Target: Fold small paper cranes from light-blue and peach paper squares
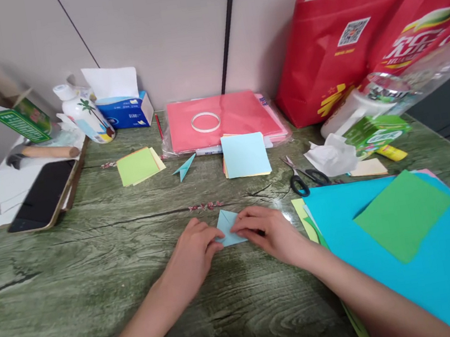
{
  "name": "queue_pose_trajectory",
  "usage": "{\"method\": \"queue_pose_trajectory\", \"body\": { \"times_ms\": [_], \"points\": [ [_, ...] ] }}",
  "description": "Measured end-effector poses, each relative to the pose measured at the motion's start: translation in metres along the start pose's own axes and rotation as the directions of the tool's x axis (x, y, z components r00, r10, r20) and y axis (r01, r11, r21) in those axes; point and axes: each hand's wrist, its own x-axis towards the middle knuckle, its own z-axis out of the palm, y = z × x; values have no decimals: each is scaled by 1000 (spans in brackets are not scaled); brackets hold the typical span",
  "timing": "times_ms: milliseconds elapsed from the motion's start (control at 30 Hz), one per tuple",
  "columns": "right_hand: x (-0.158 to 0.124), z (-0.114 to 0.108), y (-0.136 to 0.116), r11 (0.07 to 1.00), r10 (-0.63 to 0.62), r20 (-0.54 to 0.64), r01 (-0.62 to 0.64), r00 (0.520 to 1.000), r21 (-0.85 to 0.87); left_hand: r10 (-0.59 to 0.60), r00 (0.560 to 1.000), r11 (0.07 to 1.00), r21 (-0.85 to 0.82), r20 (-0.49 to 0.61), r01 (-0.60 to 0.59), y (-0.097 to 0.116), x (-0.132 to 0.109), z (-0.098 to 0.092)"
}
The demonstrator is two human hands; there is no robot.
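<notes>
A small folded piece of light blue paper [227, 225] lies on the table between my two hands, with a pointed top and a crease running down from it. My left hand [198, 245] pinches its left edge between thumb and fingers. From the other side, my right hand [266, 231] has its thumb and fingertips closed on the right part of the sheet. Beyond it sit a folded blue paper shape [185, 167] with a sharp point and a stack of light blue square sheets [245, 155].
Scissors [300, 175] and a crumpled tissue [331, 155] lie to the right, near large blue sheets [370, 237] under a green piece [405, 216]. Yellow-green sheets [139, 166] are at left. A phone [43, 195], hammer [43, 152], bottle [85, 115] and red bag [329, 46] stand or lie around.
</notes>
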Motion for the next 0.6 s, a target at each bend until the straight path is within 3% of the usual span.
{"method": "queue_pose_trajectory", "body": {
  "times_ms": [600],
  "points": [
    [-2, 3, 2, 997, -49, 25, 50, 998, -64, -11, 1000, 1000, 15, 20, 10, 1, 0, 1]
  ]
}}
